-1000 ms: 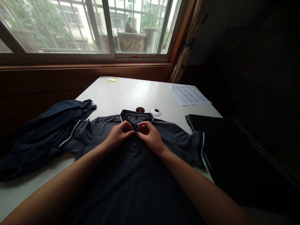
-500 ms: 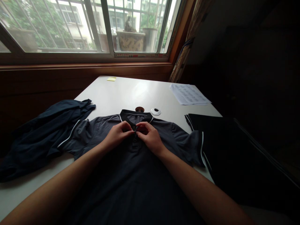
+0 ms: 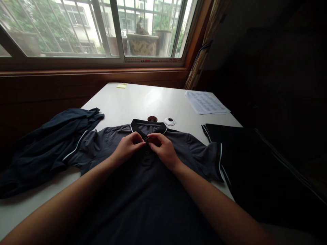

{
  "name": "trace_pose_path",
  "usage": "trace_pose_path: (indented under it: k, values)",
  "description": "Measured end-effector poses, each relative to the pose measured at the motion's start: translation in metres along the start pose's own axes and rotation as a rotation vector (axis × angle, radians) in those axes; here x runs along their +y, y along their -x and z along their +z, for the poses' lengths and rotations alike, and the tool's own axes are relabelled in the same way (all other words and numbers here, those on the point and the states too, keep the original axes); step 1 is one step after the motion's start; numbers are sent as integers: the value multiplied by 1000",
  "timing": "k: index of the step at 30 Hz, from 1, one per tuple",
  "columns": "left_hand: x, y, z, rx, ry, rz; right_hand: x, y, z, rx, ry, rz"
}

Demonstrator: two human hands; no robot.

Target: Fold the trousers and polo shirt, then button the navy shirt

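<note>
A dark grey-blue polo shirt [image 3: 143,190] lies spread face up, its black collar [image 3: 136,126] with white edging toward the window. At the neck opening, my left hand [image 3: 129,144] pinches the placket from the left side. My right hand [image 3: 163,148] pinches the same placket from the right, its fingertips close to the left ones. One round button [image 3: 146,138] shows between the fingertips, and another button [image 3: 146,153] sits lower on the placket. The exact bit of cloth inside each pinch is hidden by the fingers.
The shirt rests on a white table [image 3: 133,98]. A crumpled navy garment [image 3: 46,146] lies left, and black folded clothing [image 3: 250,163] lies right. Farther back are printed papers [image 3: 205,102], a yellow sticky note [image 3: 122,86], a round cable hole [image 3: 152,119] and its white cover [image 3: 169,121].
The fingertips have shifted very slightly at the placket, both hands keeping their pinch. The shirt and the other things stay where they were.
</note>
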State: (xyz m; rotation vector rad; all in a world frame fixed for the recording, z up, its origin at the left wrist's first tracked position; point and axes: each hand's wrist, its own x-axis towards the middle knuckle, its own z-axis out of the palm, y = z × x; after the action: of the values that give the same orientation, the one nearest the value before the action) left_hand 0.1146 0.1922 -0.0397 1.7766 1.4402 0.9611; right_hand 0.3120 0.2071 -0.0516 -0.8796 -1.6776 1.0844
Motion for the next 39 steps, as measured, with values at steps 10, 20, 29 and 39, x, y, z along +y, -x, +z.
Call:
trace_pose_path:
  k: [10,20,29,39]
  values:
    - [-4,-1,2,-6,179,-64,-2,0,2,-34,48,-98]
    - [-2,-2,2,-6,209,-96,-1,2,3,-33,91,-90]
    - [6,2,3,73,113,-154,-7,6,5,10,89,-63]
    - [-5,0,2,47,175,-125,-13,13,3,10,226,-171]
